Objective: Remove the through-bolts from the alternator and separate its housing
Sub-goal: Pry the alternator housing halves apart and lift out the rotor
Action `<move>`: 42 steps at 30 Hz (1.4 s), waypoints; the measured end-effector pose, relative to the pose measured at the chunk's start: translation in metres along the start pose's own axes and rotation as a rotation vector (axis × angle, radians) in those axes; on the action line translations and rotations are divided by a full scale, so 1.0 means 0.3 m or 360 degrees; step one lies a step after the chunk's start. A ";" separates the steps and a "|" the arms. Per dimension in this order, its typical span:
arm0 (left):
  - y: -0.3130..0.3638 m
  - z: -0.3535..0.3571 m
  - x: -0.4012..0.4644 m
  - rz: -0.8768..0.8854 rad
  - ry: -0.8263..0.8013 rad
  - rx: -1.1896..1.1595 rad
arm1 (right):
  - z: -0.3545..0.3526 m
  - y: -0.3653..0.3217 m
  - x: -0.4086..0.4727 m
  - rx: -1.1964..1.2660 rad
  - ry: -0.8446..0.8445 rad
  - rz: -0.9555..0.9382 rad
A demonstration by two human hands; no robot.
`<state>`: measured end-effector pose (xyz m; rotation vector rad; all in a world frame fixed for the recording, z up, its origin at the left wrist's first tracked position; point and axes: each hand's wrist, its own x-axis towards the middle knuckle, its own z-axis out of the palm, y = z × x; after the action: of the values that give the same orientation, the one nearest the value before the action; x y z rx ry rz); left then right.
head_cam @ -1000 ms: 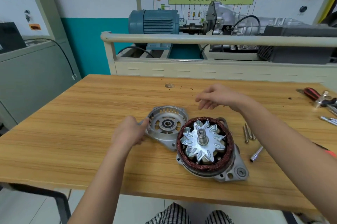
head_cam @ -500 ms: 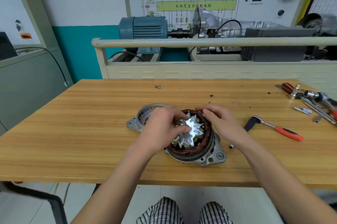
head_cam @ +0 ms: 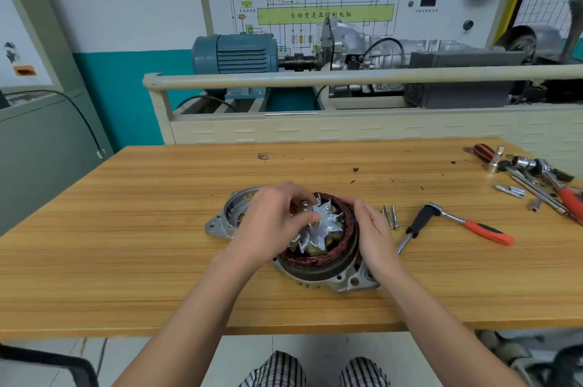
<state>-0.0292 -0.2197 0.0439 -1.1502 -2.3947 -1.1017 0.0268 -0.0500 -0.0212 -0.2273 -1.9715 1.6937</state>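
The alternator's rear half (head_cam: 344,279) lies on the wooden table (head_cam: 126,244), showing its copper stator winding (head_cam: 342,244) and the silver rotor fan (head_cam: 325,222). My left hand (head_cam: 271,225) reaches over from the left and grips the rotor fan near its shaft, fingers curled over the top. With fairly straight fingers, my right hand (head_cam: 373,238) presses against the right side of the stator. The separated front housing cover (head_cam: 225,219) lies just left of it, partly hidden by my left hand. Three loose through-bolts (head_cam: 390,216) lie to the right.
A ratchet with an orange handle (head_cam: 473,225) lies right of the bolts. More sockets, extensions and a screwdriver (head_cam: 533,175) crowd the table's far right corner. A training bench with a blue motor (head_cam: 235,54) stands behind the table.
My left hand left the removed cover and took hold of the rotor fan. My right hand came down from above the table onto the stator's right side.
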 end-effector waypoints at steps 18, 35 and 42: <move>-0.073 0.017 0.196 -0.0282 -0.0230 -0.0361 | -0.037 -0.079 0.069 -0.0393 -0.0523 0.0255; -0.176 0.087 -0.048 -0.0803 -0.0299 -0.1059 | -0.021 -0.060 0.065 -0.0345 -0.0349 0.0087; -0.184 0.102 -0.044 -0.0778 -0.0117 -0.1125 | -0.015 -0.049 0.058 -0.0329 -0.0259 0.0024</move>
<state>-0.0598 -0.2265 -0.0125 -0.7697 -2.4729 -2.2212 0.0174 -0.0411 -0.0020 -0.1832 -2.2726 1.5596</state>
